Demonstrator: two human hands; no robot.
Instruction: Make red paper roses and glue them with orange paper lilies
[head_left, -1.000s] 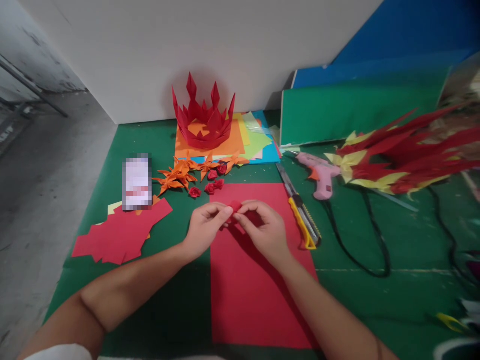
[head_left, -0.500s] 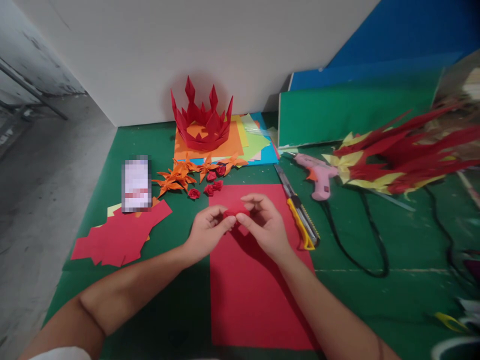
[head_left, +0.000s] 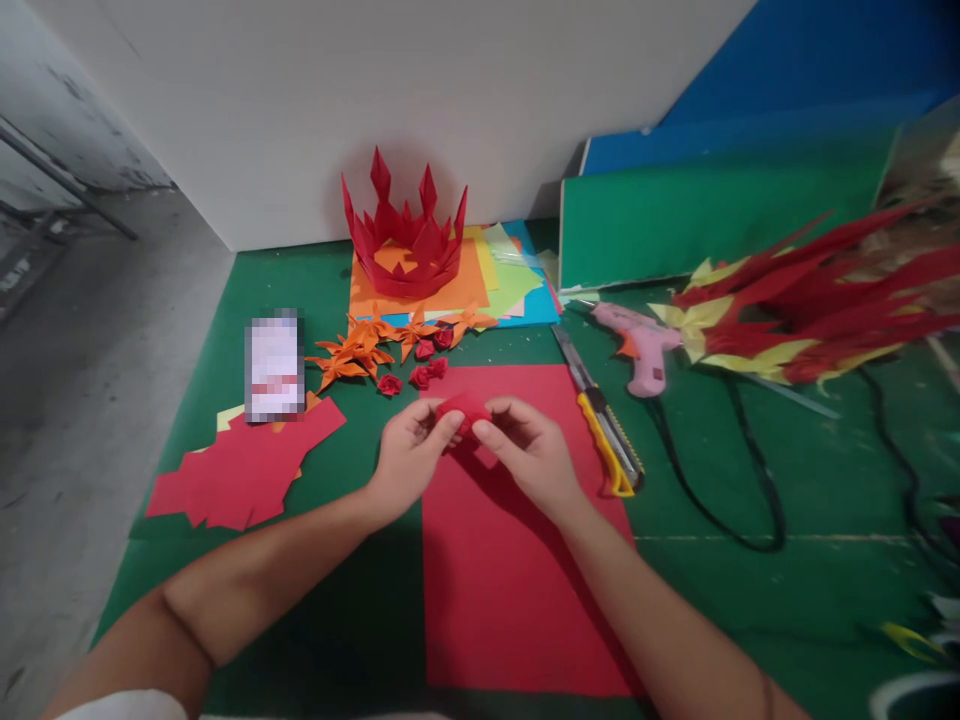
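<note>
Between my two hands is a small piece of folded red paper (head_left: 466, 408), held above a large red sheet (head_left: 517, 600). My left hand (head_left: 411, 445) pinches its left side with thumb and fingers. On the right side, my right hand (head_left: 536, 450) grips it the same way, thumb toward me. The finer folds of the paper are hard to make out. Just beyond my hands lie several small red paper roses (head_left: 429, 374) and a cluster of orange paper flowers (head_left: 352, 358).
A red paper crown (head_left: 405, 250) stands on coloured sheets at the back. Right of the red sheet lie a yellow utility knife (head_left: 606, 425) and a pink glue gun (head_left: 641, 350) with its black cord. Red paper pieces (head_left: 240, 470) and a phone (head_left: 274, 365) are at left.
The red paper has been turned in my fingers and now shows a broader face. My right fingers have curled in closer. The view has shifted slightly.
</note>
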